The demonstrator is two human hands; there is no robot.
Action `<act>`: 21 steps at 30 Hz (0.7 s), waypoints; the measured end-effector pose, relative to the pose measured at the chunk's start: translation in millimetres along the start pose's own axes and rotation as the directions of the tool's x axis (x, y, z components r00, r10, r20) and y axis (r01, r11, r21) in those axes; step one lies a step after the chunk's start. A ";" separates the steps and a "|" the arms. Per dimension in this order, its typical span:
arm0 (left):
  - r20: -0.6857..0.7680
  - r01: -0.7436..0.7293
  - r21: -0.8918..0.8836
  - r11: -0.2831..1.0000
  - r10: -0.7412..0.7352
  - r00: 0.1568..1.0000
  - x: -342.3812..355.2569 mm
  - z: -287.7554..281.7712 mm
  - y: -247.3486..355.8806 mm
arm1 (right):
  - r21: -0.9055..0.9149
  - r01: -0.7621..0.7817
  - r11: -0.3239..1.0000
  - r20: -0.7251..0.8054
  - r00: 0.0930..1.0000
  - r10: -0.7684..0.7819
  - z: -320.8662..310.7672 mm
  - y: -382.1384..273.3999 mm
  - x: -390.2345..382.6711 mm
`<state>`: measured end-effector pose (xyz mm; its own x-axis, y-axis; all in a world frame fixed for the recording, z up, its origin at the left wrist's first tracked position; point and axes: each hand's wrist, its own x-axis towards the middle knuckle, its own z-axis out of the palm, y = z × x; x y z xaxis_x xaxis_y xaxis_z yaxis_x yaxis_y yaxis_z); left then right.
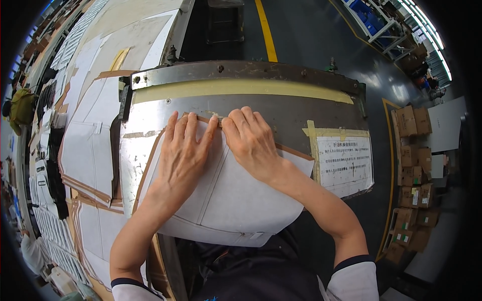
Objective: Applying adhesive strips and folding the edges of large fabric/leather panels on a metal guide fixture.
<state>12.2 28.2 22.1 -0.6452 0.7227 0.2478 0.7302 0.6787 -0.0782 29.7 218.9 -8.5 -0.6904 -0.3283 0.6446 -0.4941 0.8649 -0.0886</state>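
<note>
Two Hands at the Upper Edge of a White Panel

I view, remotely, a white panel [246, 198] with a brown border [294, 151]. It lies on a metal plate [326, 110], its lower end overhanging toward the wearer's dark garment [246, 276]. The left hand [183, 150] rests on the panel, fingers spread, tips at the upper border. The right hand [253, 145] sits beside it, fingers curled; its fingertips are hidden, so I cannot tell whether it pinches the edge. Both forearms cover parts of the panel.

Beyond the hands, yellowish tape [241, 90] crosses the plate; a printed sheet [346, 163] lies at right. Similar panels [90, 150] are stacked at left, their lower layers hard for me to separate. Cardboard boxes [409, 120] stand far right. Near the dark rim, a person in olive [22, 108] is small and indistinct.
</note>
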 end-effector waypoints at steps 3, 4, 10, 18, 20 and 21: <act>-0.043 0.014 0.067 0.998 -0.011 0.999 -5.4 6.2 2.0 | -0.031 -0.005 1.000 0.004 1.000 0.005 0.2 -0.8 -1.1; -0.043 0.011 0.066 0.998 -0.008 0.999 -5.9 7.4 1.8 | -0.042 -0.007 0.999 0.019 1.000 0.007 1.2 -1.6 -1.9; -0.032 0.011 -0.152 0.988 -0.016 0.999 -5.6 11.9 -1.2 | -0.034 -0.040 0.999 0.023 0.999 0.041 1.4 -1.7 -5.1; -0.008 -0.004 -0.044 0.999 0.003 1.000 -6.6 6.3 5.2 | 0.255 -0.273 0.928 0.102 0.961 0.255 -32.5 2.1 -24.3; 0.017 -0.031 -0.002 1.000 0.031 0.999 -3.7 4.5 8.3 | 0.241 -0.218 0.946 0.106 0.975 0.198 -31.7 4.7 -32.0; 0.021 -0.019 0.010 1.000 0.019 1.000 -3.5 5.2 9.4 | 0.240 -0.225 0.945 0.106 0.973 0.205 -31.5 4.8 -32.4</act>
<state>20.2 32.7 15.6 -0.6357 0.7381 0.2261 0.7403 0.6659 -0.0924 66.3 245.6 -5.9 -0.8288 -0.1825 0.5290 -0.4381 0.7997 -0.4105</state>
